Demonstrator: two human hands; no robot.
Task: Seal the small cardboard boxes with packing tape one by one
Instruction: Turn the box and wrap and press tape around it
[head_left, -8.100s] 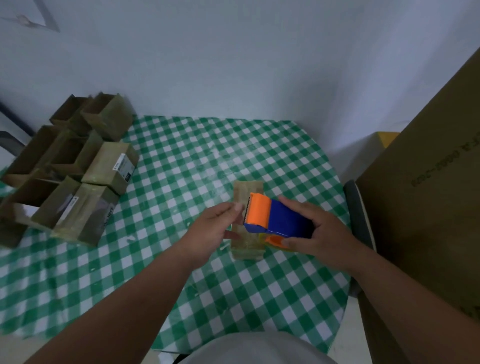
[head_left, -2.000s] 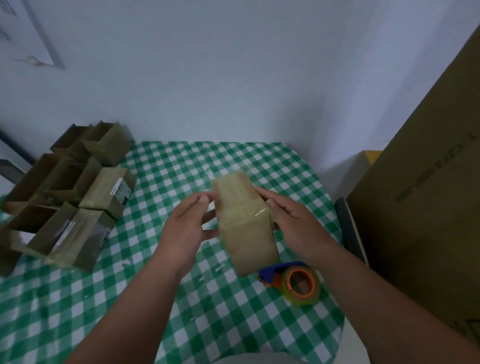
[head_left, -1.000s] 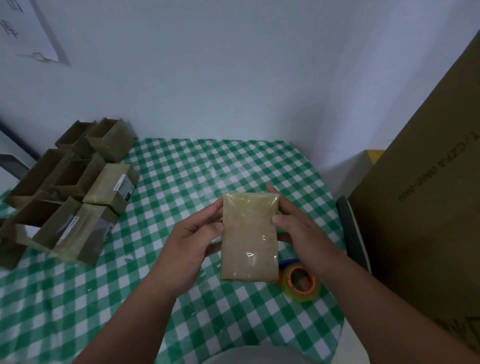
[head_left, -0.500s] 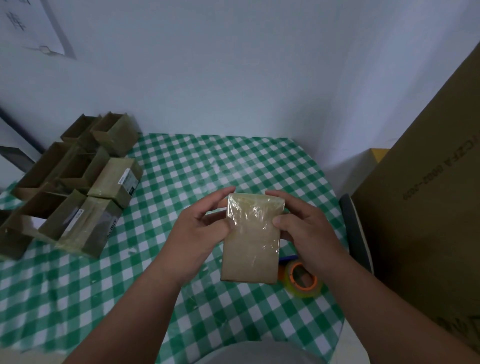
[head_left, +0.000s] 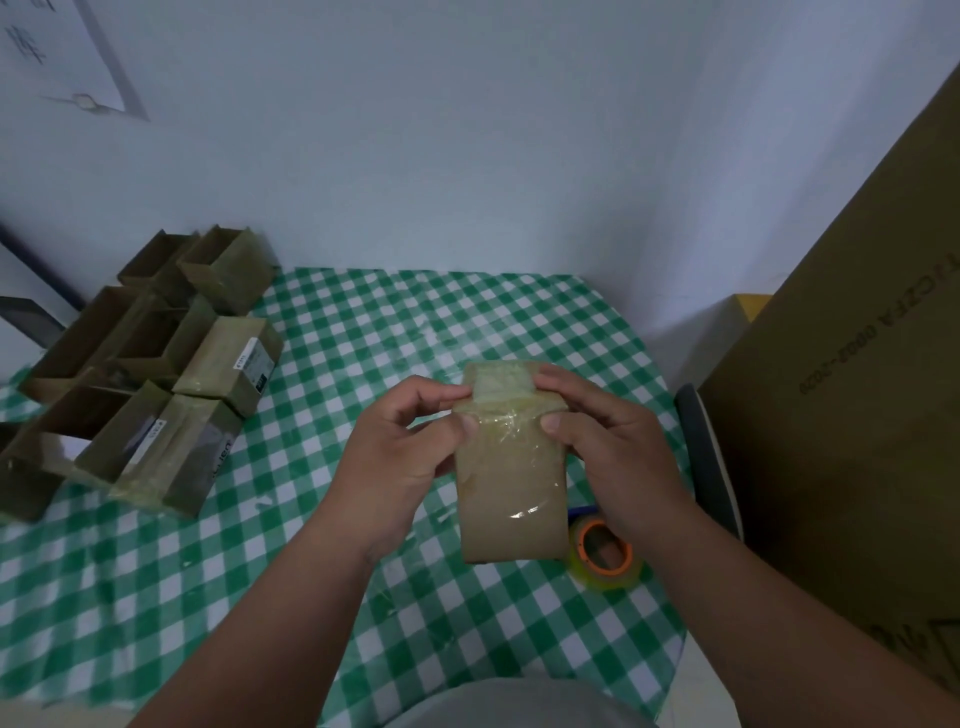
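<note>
A small brown cardboard box (head_left: 511, 499) is held upright above the table, with shiny clear tape across its face and over its top end. My left hand (head_left: 400, 447) grips its upper left edge, thumb on the front and fingers curled at the top. My right hand (head_left: 608, 447) grips the upper right edge the same way, fingertips on the taped top flap. The tape dispenser with its orange-cored roll (head_left: 602, 553) lies on the table just below my right hand, partly hidden by the box.
Several small cardboard boxes (head_left: 140, 364), some open and some closed, are stacked at the table's left side. The round table has a green checked cloth (head_left: 363, 332). A large brown carton (head_left: 852, 415) stands at the right, with a dark chair back (head_left: 706, 457) beside it.
The tape dispenser went from my right hand down onto the table. Both hands picked the box up, turned its taped face toward me, and now the fingers have moved up onto its top flap.
</note>
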